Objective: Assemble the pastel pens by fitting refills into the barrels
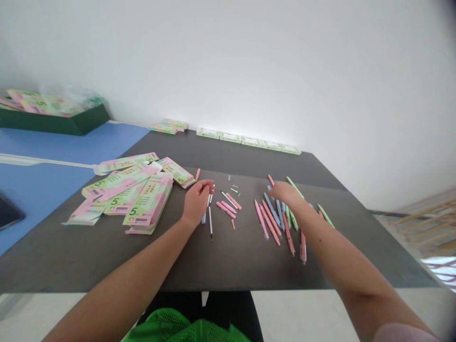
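My left hand [195,201] is closed at mid-table, its fingers pinched at the upper end of white pen refills; what exactly it grips is too small to tell. Below it lies a white refill [210,223] with a dark tip. Pink pen barrel pieces [226,209] and tiny clear parts [234,190] are scattered to its right. My right hand [285,192] reaches over the far end of a spread of pink, blue and green pens [271,222]. Its fingertips are near a blue pen, partly hidden and blurred.
Printed pink and green packets [142,199] are piled on the left. Several small boxes [231,137] line the table's back edge, with more packets [169,126] beside them. A green bin [53,121] of packaging stands at far left, and a dark device [9,211] lies at the left edge.
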### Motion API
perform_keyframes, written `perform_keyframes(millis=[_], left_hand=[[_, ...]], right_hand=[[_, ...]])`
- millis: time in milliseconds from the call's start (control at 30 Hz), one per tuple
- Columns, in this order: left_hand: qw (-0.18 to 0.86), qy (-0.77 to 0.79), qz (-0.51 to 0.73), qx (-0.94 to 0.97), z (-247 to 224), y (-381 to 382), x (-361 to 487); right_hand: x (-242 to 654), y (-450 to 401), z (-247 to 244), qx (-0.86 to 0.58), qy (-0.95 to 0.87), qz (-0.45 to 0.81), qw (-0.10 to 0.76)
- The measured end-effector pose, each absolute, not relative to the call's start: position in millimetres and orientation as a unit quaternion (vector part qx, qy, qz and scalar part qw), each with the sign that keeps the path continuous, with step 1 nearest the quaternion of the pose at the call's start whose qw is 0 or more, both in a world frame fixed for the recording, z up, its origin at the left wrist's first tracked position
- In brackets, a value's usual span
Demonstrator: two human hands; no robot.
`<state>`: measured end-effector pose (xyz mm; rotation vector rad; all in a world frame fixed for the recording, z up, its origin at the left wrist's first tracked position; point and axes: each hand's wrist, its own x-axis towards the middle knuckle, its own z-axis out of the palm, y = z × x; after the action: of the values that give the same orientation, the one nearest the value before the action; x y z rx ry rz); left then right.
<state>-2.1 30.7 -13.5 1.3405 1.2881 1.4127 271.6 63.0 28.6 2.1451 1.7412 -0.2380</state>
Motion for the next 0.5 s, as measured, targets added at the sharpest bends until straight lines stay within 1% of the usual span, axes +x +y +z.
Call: perform_keyframes(millis=[100,233,400,500], left_hand=[[0.39,0.512,0.548,0.534,-16,32,-2],[0.386,0.517,0.542,0.538,-18,33,-4],[0.386,0.524,0.54,0.533,-17,34,-6],[0.392,0.517,0.546,0.531,-17,34,-6]], right_hand=[[243,55,30,0.726,0.65,-0.129,0.181],[211,37,19,0.686,0.682,-0.18,0.179],[207,28,7,0.682,0.69,-0.184,0.16],[211,27,9,0.686,0.694,-0.176,0.13]])
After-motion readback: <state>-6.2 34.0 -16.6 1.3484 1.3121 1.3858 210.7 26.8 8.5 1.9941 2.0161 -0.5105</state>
